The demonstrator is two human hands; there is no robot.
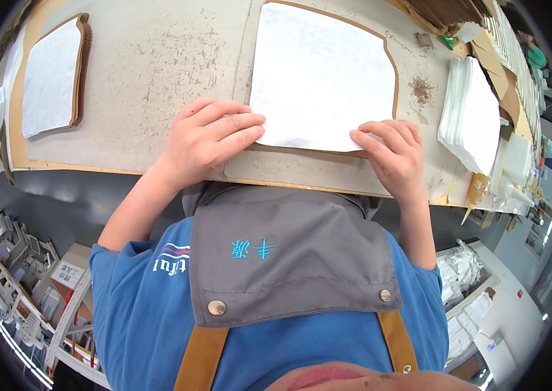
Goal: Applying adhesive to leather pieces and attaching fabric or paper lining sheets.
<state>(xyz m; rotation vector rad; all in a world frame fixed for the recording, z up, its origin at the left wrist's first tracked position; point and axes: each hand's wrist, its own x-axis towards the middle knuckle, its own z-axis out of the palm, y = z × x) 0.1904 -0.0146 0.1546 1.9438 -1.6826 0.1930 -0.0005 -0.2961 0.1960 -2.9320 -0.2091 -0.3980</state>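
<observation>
A sheet (pixel 321 75) is laid on a board (pixel 390 65) mid-worktop (pixel 158 58); a second sheet-topped stack (pixel 51 75) lies left, a folded pile (pixel 471 114) right.

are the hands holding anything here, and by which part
Nothing is gripped. Both hands press flat on the white fabric sheet lying on a brown board: left hand at its near left corner, right hand at its near right corner.

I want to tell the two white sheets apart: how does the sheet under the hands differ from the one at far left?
The near white sheet lies on a single brown board and both hands touch its edge; the far-left sheet tops a thick board stack, untouched. The near one looks larger. Both are white with rounded corners.
</observation>
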